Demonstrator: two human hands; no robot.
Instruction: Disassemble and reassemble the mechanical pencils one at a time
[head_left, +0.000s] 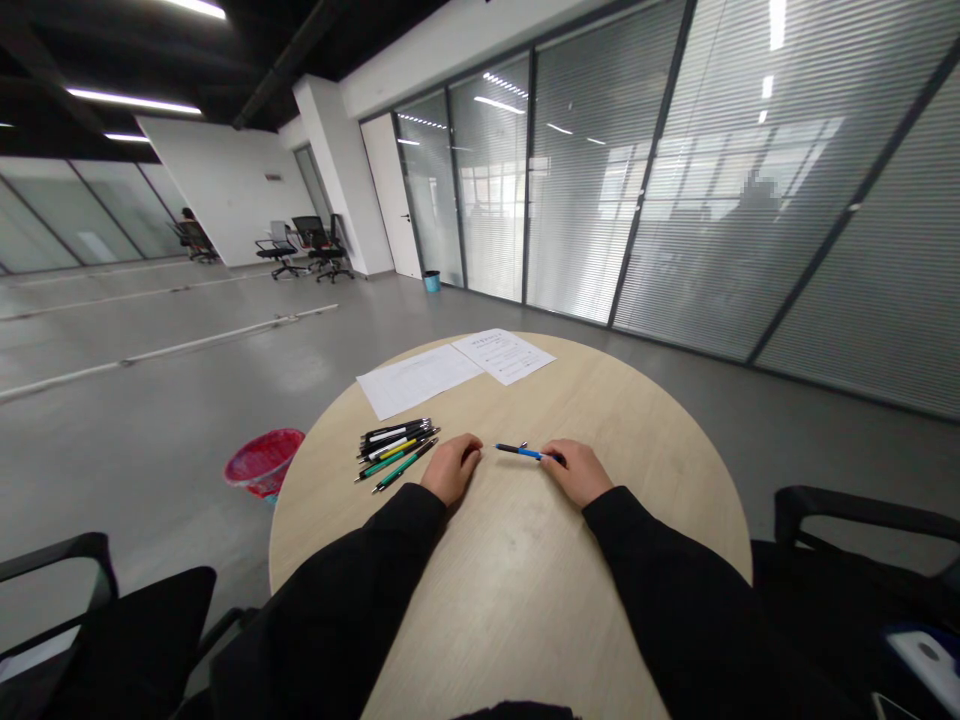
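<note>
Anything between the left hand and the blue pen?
Nothing visible: only tabletop shows between the left hand and the blue pen, held in the right hand. The other pens lie on the left hand's far side.

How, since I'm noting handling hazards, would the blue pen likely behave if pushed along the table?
The blue pen is probably stiff, as its slim barrel runs straight out from the right hand. It is likely light, being so thin. On the flat tabletop it might roll, though the small part jutting from its side could stop it.
</note>
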